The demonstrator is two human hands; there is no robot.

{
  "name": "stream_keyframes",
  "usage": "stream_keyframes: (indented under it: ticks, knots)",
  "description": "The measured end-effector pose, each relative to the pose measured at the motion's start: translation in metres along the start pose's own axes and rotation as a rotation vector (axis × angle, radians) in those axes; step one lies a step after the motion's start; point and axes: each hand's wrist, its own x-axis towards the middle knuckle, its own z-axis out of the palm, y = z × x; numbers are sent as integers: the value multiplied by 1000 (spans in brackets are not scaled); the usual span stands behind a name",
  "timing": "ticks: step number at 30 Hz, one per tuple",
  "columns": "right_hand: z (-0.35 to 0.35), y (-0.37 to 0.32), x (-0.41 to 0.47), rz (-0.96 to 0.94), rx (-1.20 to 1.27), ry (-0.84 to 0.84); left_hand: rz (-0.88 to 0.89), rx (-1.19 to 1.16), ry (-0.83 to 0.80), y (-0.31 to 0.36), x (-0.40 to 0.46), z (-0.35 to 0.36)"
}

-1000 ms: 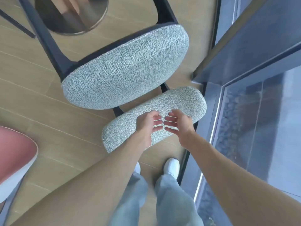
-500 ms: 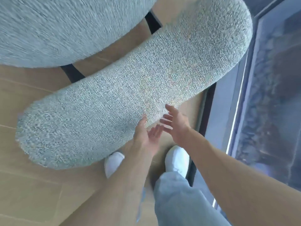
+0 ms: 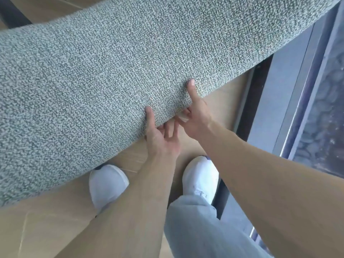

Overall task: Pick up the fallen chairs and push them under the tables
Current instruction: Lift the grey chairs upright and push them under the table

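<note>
beside the window frame (image 3: pixel 290 101), left hand (image 3: pixel 160 138) and right hand (image 3: pixel 195 116) pinch the chair backrest (image 3: pixel 104 75); a thumbs-over grip may slip on the fabric.

A long, rounded chair backrest pad in speckled grey-green woven fabric (image 3: pixel 115 86) fills most of the view, running as a broad band from lower left up to upper right; its near edge is softly curved and hangs above the pale wooden floor; a dark frame bar of the chair (image 3: pixel 13 13) shows at the upper left corner behind the pad; the seat is out of view.
</note>
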Motion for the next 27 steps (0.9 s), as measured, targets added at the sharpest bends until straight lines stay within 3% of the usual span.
stream_keyframes:
  ticks: [16, 27]
  knots:
    - [-4, -6, -10, -40, 142, -142, 144, 57, 97, 5, -19, 1]
    - [38, -23, -149, -7, 56, -127, 191, 214, 153, 57, -153, 19]
